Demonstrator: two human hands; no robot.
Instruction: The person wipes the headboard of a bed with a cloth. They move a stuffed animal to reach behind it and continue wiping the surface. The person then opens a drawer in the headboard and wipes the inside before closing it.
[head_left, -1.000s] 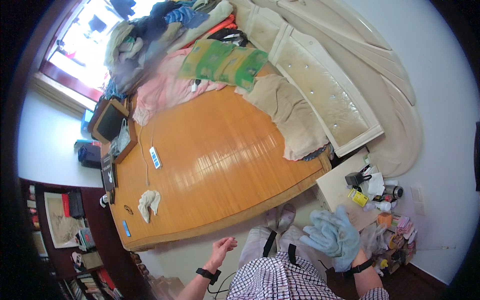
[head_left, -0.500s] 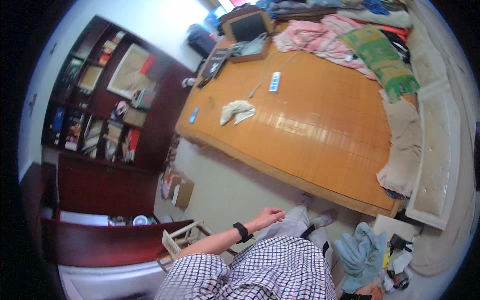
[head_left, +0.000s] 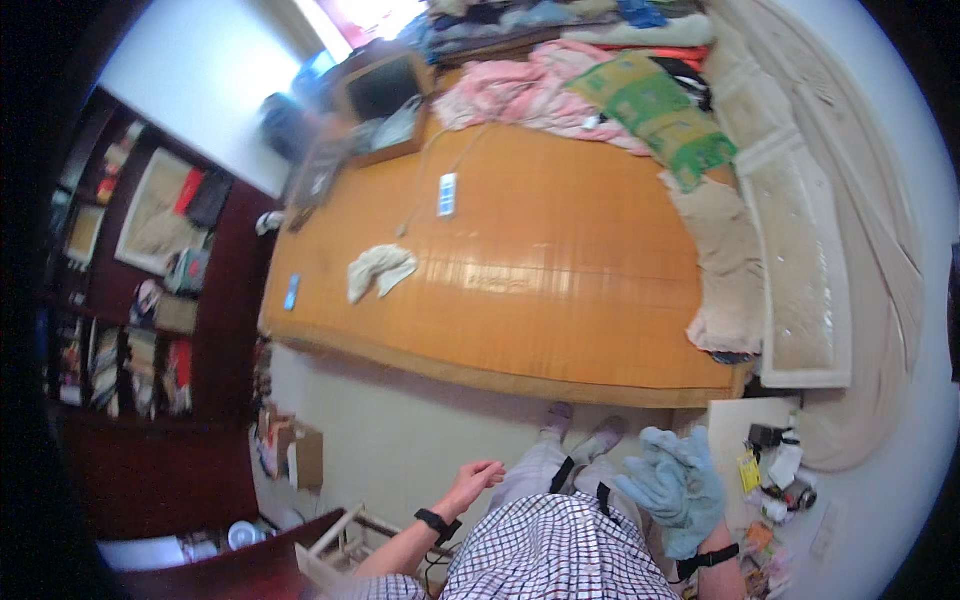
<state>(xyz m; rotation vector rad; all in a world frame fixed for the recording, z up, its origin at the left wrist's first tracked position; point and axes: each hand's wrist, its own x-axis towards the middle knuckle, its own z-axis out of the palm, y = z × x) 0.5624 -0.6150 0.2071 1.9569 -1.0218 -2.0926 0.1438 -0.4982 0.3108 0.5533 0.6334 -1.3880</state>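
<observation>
My left hand point(head_left: 476, 484), with a black band at the wrist, hovers in front of my body, its fingers loosely bent and nothing in it. A light blue towel point(head_left: 676, 488) hangs bunched at my right side. My right hand point(head_left: 716, 540) is gripping it from below and behind; the cloth hides most of the fingers. Ahead of me is a wide bed with an orange-brown mat point(head_left: 560, 290). On the mat lie a crumpled cream cloth point(head_left: 383, 270), a white and blue power strip point(head_left: 447, 195) and a small blue object point(head_left: 292, 292).
A pink blanket point(head_left: 510, 88) and a green patterned pillow point(head_left: 655, 115) lie at the bed's far right. A wooden chair point(head_left: 350, 535) stands close by my left arm. Small items crowd a white stand point(head_left: 735, 430) on the right. A dark bookcase point(head_left: 225, 330) lines the left.
My view has turned to the right, so the bed appears further left. My right forearm has come into view, and the towel has shifted left, away from the items on the stand.
</observation>
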